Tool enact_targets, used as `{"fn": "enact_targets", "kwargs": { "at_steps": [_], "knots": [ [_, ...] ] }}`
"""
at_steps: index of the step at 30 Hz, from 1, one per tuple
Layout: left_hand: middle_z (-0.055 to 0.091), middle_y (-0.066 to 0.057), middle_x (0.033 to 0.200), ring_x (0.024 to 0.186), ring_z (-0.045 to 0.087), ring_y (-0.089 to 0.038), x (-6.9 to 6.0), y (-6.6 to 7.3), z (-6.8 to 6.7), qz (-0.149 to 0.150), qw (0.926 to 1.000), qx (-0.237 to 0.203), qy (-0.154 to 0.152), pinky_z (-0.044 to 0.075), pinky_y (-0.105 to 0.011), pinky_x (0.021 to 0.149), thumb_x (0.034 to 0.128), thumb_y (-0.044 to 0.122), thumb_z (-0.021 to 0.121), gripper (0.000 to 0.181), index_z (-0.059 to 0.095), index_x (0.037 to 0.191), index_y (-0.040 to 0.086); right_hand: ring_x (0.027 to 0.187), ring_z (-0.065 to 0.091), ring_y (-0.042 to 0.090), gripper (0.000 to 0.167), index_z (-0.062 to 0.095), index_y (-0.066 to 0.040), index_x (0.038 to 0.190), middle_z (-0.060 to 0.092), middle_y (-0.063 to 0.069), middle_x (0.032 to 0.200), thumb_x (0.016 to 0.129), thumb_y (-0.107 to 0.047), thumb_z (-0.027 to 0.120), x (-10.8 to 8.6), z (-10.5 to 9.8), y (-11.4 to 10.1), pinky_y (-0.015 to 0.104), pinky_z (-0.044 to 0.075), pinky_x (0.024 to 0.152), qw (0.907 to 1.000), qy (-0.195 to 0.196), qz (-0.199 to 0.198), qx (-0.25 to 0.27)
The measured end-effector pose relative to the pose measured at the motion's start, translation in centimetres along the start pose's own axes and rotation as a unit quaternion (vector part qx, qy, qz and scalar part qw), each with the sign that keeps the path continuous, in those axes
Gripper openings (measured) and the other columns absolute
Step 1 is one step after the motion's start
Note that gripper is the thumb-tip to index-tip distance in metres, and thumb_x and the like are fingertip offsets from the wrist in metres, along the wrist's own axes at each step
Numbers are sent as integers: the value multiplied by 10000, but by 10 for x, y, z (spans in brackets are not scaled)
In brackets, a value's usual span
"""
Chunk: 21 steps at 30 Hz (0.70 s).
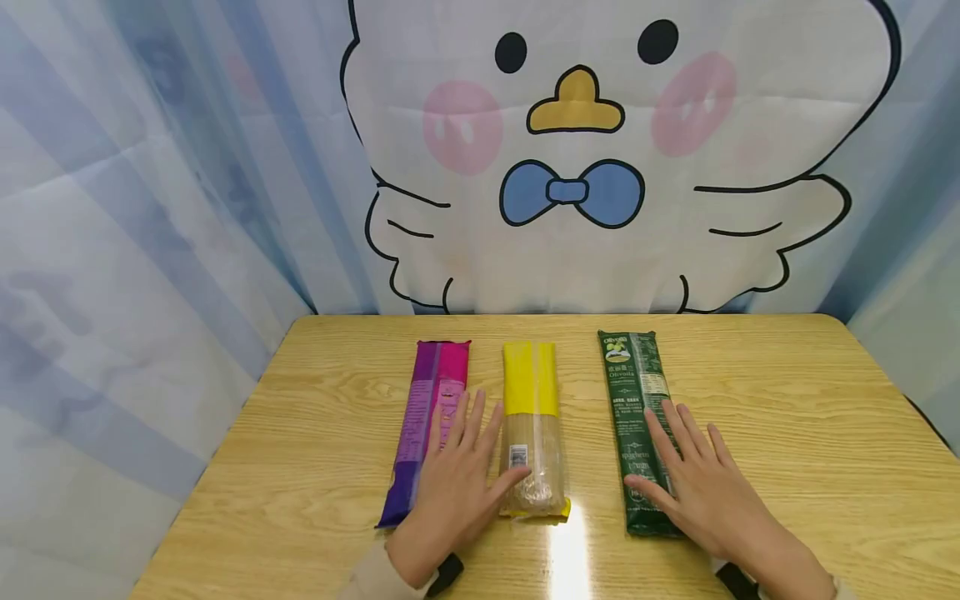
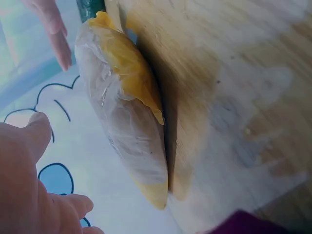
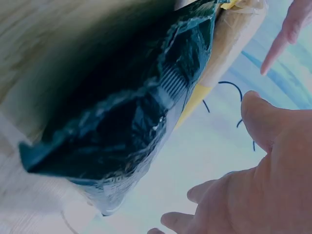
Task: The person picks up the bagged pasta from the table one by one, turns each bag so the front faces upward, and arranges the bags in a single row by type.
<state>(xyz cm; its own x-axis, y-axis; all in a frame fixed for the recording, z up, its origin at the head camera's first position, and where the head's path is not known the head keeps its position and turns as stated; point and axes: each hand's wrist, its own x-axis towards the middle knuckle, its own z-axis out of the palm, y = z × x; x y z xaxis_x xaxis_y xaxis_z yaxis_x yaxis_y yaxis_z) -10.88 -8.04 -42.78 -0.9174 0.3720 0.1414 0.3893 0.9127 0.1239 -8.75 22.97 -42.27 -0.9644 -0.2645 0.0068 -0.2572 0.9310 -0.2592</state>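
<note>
Three long packets of dry noodles lie side by side on the table. The purple and pink packet (image 1: 408, 417) is on the left, the yellow and clear packet (image 1: 536, 442) in the middle, and the dark green packet (image 1: 633, 417) on the right. With fingers spread, my left hand (image 1: 457, 483) hovers over the purple packet and the gap beside it, its thumb reaching over the yellow one. My right hand (image 1: 705, 492) spreads over the lower part of the green packet. In the wrist views both hands look raised off the packets and hold nothing.
A light wooden table (image 1: 300, 483) carries the packets. Behind it hangs a curtain (image 1: 570, 267) with a cartoon bird print, and more curtain falls along both sides. Dark bands (image 1: 446, 575) show at both wrists.
</note>
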Motion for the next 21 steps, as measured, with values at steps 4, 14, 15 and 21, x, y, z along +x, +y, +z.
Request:
{"fn": "enact_targets", "kwargs": {
  "at_steps": [4,14,15,21],
  "knots": [
    [86,-104,1665,1539,26,-283,4,3,-1,44,10000,-42,75,33,-584,1220,967,669,395,810,269,1579,154,1502,75,443,916,151,-77,1593,80,243,1639,951,-635,491,1,-1,3,673,100,1162,10000,29,16,-7],
    [93,-100,1664,1536,56,-296,13,9,-2,62,9998,200,57,61,-583,1222,969,693,334,798,251,1585,193,1493,86,464,928,120,-66,1594,78,253,1637,956,-626,494,2,-4,8,678,126,1156,9999,37,89,34],
    [94,-102,1663,1535,61,-300,14,10,-3,86,9997,214,67,61,-581,1223,971,690,334,791,256,1584,196,1492,89,467,931,119,-60,1593,80,255,1635,956,-628,492,2,-5,8,678,129,1156,9999,30,105,25],
    [109,-109,1659,1536,66,-294,22,16,-6,157,9997,189,94,66,-578,1224,974,674,359,762,281,1578,217,1477,117,488,944,129,-44,1588,103,273,1626,951,-639,491,2,-7,10,686,157,1140,9998,44,196,16]
  ]
}}
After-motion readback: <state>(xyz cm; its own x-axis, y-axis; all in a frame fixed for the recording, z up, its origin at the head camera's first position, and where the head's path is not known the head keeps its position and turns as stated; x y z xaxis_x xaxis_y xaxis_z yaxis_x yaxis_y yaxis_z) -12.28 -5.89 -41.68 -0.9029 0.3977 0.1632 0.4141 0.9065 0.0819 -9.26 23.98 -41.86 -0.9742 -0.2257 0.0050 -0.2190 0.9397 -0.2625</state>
